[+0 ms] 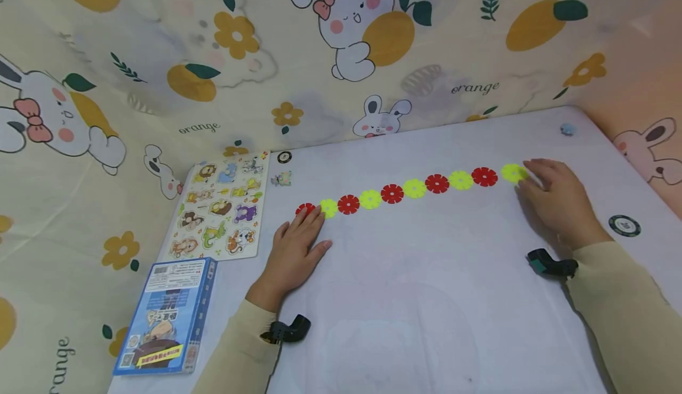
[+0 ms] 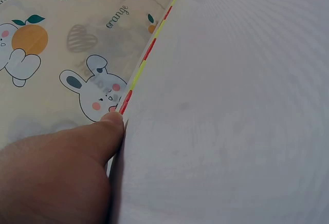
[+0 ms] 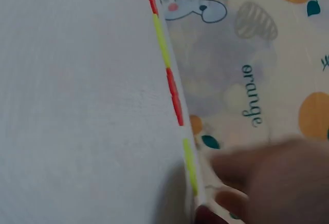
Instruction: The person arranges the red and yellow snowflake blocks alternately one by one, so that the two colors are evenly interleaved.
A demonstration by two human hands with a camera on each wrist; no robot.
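Note:
A row of flat, notched flower-shaped plastic discs in alternating red and yellow crosses the white table. My left hand [image 1: 295, 252] rests on the table with its fingers extended, its fingertips partly covering the red disc [image 1: 305, 209] at the left end. At the right end lies a yellow disc [image 1: 513, 173], a small gap away from the red disc [image 1: 484, 177] beside it. My right hand [image 1: 562, 202] is at that yellow disc's right edge, fingers bent and thumb apart from the index finger. In the right wrist view the right hand [image 3: 282, 178] is blurred beside the yellow disc [image 3: 190, 166].
An animal sticker sheet [image 1: 218, 204] and a blue box [image 1: 165, 317] lie at the left. Round black-and-white tokens [image 1: 624, 225] lie at right and back left, near a small sticker [image 1: 281, 178]. A small bluish thing [image 1: 568, 129] sits at the back right corner. Patterned cloth [image 1: 341, 98] borders the table.

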